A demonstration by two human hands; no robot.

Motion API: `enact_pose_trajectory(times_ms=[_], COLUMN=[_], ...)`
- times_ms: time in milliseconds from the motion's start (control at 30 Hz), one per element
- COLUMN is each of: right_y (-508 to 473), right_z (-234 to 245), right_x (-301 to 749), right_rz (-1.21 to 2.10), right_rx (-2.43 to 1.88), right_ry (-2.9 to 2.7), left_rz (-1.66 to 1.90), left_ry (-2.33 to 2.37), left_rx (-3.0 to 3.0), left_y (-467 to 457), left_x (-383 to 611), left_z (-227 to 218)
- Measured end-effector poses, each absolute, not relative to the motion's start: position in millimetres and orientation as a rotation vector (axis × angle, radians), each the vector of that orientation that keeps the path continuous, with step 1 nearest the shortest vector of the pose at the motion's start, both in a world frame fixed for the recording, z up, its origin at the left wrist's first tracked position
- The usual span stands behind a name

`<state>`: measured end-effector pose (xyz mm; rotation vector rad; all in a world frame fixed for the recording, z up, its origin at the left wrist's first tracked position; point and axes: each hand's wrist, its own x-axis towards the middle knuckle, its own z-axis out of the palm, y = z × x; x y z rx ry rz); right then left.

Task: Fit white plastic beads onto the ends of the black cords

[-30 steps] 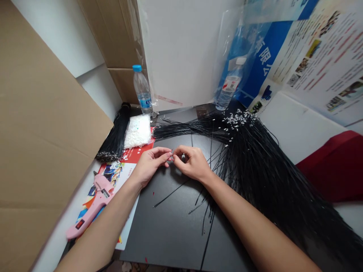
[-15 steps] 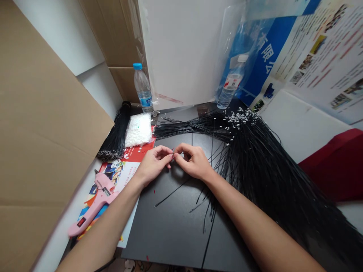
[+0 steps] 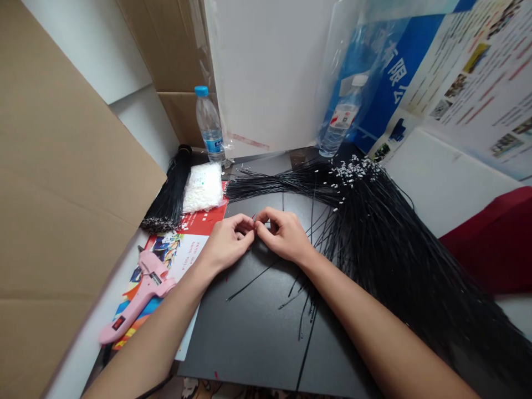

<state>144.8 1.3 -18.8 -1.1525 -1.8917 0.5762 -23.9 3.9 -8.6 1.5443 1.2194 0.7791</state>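
- left hand (image 3: 226, 244) and right hand (image 3: 282, 235) are both curled up narrow, fingertips (image 3: 249, 223) meeting in the middle, pinching something tiny that's too small to make out from this view
- the pinch sits over the far part of a black board (image 3: 249, 338), just off the corner of a colourful printed leaflet (image 3: 178, 260)
- big fan of black wires (image 3: 399, 260) is just beside the right hand, running off the right edge of the shot, with white tips (image 3: 355, 170) bunched at the far end
- a few loose wires (image 3: 301, 310) lie on the board below the hands, so there's still room to move there
- left side is tighter: pink glue gun (image 3: 139, 305) on the leaflet, then a big cardboard sheet (image 3: 70, 194) as a wall
- far edge is packed: black wire bundle (image 3: 168, 191), bag of small white pieces (image 3: 203, 188), two water bottles (image 3: 210, 127) (image 3: 343, 124)
- vs the earlier frame: the left hand's fingers have curled in tighter and the whole scene sits a bit lower in view, wires on the board look unmoved
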Motion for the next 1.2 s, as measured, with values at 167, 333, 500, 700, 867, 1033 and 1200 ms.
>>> enact_pose_trajectory(times_ms=[167,333,500,700,867,1033,1200], right_y=[2.2,0.6,0.2,1.0,0.1,0.5,0.2], right_z=[-18.5,-17.9,-18.8,-21.6,-22.9,-24.3,-24.0], right_x=[145.1,145.6,144.8,144.3,145.4,145.3,145.1], right_rz=[0.57,0.578,0.547,0.497,0.478,0.471,0.476], right_rx=[-1.163,-1.161,-1.15,-1.117,-1.1,-1.099,-1.093], right_ry=[-1.903,-1.871,-1.874,-1.921,-1.93,-1.91,-1.909], left_rz=[0.773,0.827,0.911,0.923,0.939,0.898,0.853], left_ry=[1.229,1.16,1.094,1.062,1.034,1.016,1.02], left_rx=[1.522,1.362,1.186,1.067,1.065,1.085,1.059], left_y=[4.0,9.3,13.3,13.7,13.0,13.4,13.7], left_x=[-23.5,-26.4,-32.0,-32.9,-34.1,-36.2,-37.3], left_z=[-7.7,-9.2,-8.6,-6.9,-5.7,-6.2,-4.5])
